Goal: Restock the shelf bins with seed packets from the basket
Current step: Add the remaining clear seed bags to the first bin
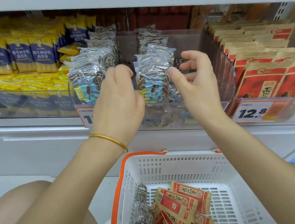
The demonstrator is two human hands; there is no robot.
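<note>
Two rows of clear seed packets stand upright in the clear bin on the shelf: a left row and a right row. Both hands are at the right row's front packet. The left hand, one gold bangle on its wrist, has its fingers curled at the packet's left edge; I cannot tell whether its grip has closed on it. The right hand is relaxed, its grip loose and holding nothing, its thumb at the packet's right edge. Below, the one white basket holds at least six red packets and two or three clear ones along its left wall.
</note>
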